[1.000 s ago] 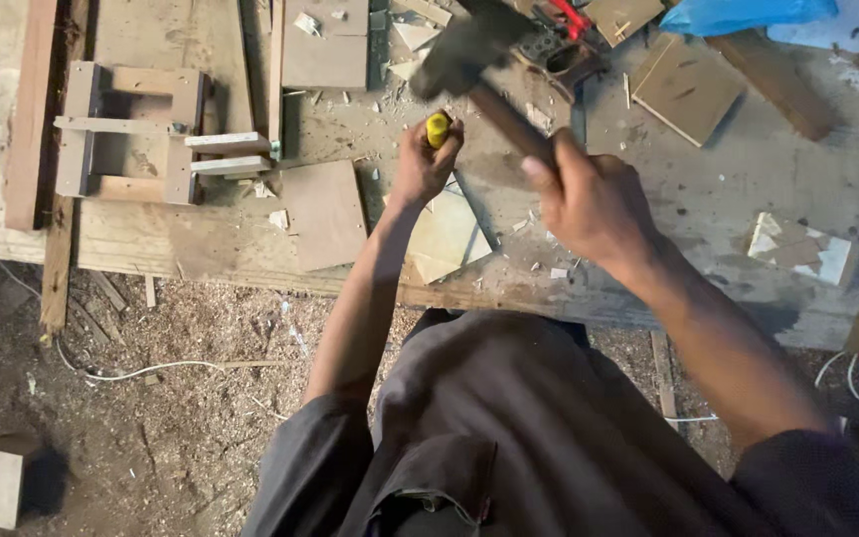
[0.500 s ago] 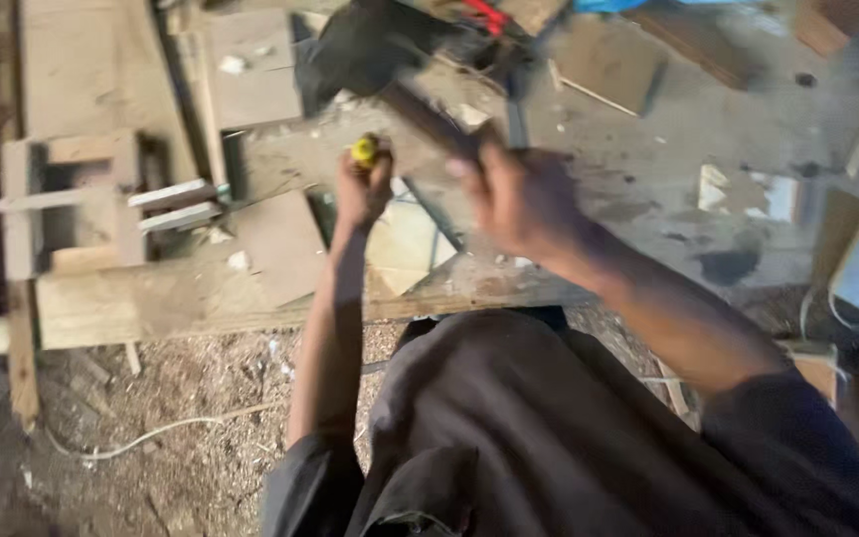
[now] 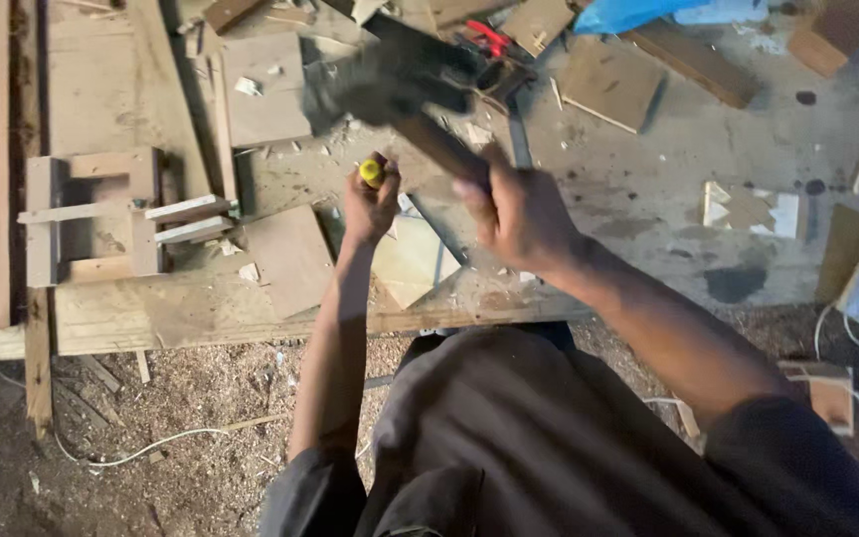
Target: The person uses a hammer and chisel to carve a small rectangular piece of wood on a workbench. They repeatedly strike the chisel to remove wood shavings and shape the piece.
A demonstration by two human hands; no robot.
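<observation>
Head view: I see the left hand [image 3: 370,204] with fingers wrapped around a yellow-handled chisel [image 3: 371,172], upright on the workbench [image 3: 648,189]. Right hand [image 3: 521,214] fist-tight on a hammer [image 3: 390,85], head blurred above the chisel. I judge a striking step; next blow needs square contact on the yellow cap, clear of the knuckles.

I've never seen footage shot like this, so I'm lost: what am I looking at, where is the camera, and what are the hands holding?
The camera sits on a person's head and looks down at their own two hands over a wooden workbench. The left hand grips a yellow-topped tool, perhaps a chisel, standing upright on the bench. The right hand holds a hammer, blurred with motion. Wood offcuts, a small wooden frame and red-handled pliers lie around; sawdust covers the floor.
</observation>
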